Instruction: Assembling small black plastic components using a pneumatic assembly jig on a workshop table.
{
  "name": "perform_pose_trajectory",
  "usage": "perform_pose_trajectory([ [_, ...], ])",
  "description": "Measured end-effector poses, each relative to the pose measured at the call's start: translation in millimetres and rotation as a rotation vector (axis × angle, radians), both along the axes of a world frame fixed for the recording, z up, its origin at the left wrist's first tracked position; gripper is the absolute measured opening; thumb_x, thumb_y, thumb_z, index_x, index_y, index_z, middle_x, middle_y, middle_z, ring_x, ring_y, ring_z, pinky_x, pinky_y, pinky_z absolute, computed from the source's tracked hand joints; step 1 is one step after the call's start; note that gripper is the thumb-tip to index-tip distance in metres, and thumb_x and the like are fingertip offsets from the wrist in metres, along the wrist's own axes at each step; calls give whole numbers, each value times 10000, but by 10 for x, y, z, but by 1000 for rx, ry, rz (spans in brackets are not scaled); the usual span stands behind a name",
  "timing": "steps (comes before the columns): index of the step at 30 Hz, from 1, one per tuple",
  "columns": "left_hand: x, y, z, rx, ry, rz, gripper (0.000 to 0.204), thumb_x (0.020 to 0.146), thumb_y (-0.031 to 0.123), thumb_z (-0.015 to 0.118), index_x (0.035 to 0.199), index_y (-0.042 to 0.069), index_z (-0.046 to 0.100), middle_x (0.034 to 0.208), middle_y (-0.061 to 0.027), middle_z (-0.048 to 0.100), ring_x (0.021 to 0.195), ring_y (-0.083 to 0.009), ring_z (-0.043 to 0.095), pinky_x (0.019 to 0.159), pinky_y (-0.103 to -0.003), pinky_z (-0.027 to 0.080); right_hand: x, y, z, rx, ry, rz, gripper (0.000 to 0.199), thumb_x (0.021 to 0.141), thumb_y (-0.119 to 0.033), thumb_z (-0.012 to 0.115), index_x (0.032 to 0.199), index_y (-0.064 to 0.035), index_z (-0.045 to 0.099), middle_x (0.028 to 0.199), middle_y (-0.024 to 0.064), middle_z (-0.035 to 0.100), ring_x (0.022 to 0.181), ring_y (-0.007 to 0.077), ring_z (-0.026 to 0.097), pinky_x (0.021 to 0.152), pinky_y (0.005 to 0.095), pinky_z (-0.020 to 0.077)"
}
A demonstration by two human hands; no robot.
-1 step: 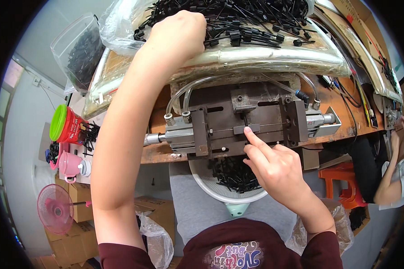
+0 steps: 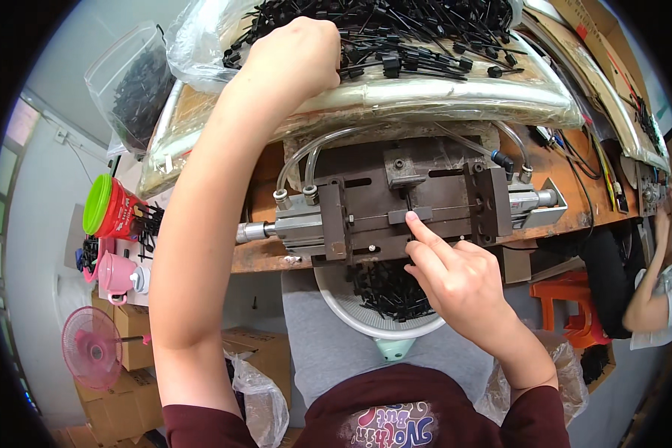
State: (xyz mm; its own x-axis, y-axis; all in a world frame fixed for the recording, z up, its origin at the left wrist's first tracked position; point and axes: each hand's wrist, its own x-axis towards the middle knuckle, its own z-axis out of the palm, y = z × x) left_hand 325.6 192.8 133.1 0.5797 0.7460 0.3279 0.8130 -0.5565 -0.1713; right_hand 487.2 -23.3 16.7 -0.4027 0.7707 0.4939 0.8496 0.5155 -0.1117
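My left hand (image 2: pixel 297 56) is at the near left side of a heap of black plastic pieces (image 2: pixel 425 45) with thin stems. Its fingers are curled down, and whatever they hold is hidden. In front of me a dark metal clamping fixture (image 2: pixel 373 200) is mounted on the bench. My right hand (image 2: pixel 455 276) reaches over its near edge, index finger stretched out, the tip touching a small dark block (image 2: pixel 398 216) at the fixture's middle. A thin black stem (image 2: pixel 408 198) runs from there toward the rear bracket. The other right fingers are bent, with nothing visible in them.
Air cylinders with clear hoses (image 2: pixel 299 160) flank the fixture. Below it, a white basket (image 2: pixel 336 305) of black pieces rests at my lap. To the left stand a red tub (image 2: pixel 119 216), a pink cup (image 2: pixel 116 272) and a pink fan (image 2: pixel 91 347). Another person (image 2: pixel 653 299) sits far right.
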Motion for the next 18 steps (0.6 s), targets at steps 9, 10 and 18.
perform_pose_trajectory([
  [9,-253,-468,1,197,-402,-360,142,793,48,669,925,23,717,758,-105,658,657,-164,647,615,-281,505,-8,-12,28,-34,52,-8,211,697,-73,653,897,-26,606,1123,162,656,546,150,566,549,252,457],
  [10,-240,-605,-17,195,-408,-416,139,803,24,652,926,27,716,768,-99,654,661,-161,648,613,-276,505,2,2,43,-54,150,7,280,693,-83,694,956,-27,615,1114,146,658,555,161,570,546,252,460],
  [18,-267,-1458,-379,-15,-357,-531,259,653,-9,639,911,-9,665,849,-107,642,720,-236,649,598,-315,517,134,-176,399,-554,1355,263,502,684,47,770,1161,17,620,970,153,655,780,150,646,622,222,542],
])
